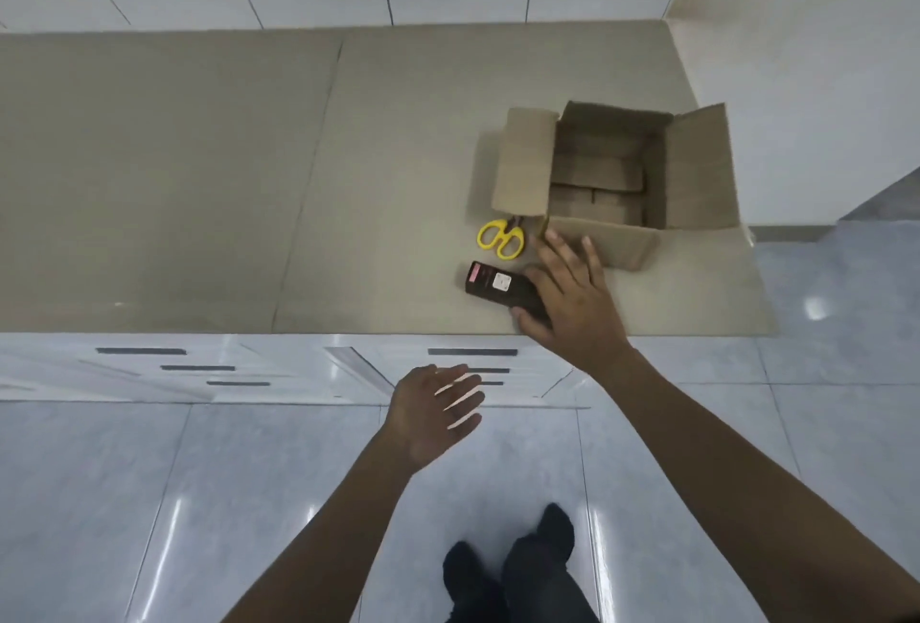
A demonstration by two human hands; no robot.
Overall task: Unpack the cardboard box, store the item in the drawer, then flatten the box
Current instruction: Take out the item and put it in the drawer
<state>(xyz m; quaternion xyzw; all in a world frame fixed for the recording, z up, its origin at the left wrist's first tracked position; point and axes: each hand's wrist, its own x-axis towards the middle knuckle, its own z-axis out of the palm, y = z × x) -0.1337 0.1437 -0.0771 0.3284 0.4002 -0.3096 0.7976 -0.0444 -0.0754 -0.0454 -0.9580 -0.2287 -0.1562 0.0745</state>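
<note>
An open cardboard box (pixel 602 174) stands on the beige counter (pixel 199 174) near its right end, flaps spread and nothing visible inside. A black item with a red and white label (pixel 490 281) lies flat on the counter in front of the box. My right hand (pixel 572 294) rests over the item's right end, fingers spread toward the box's front flap and thumb at the item's near edge. My left hand (pixel 433 413) hovers lower, open and holding nothing, in front of the white drawer fronts (pixel 473 352), which are closed.
Yellow-handled scissors (pixel 502 236) lie just left of the box, with their blades under its left flap. More drawer fronts with dark slot handles (pixel 141 351) run along the left. A tiled wall rises behind the counter, and my feet (pixel 513 567) stand on a glossy tiled floor.
</note>
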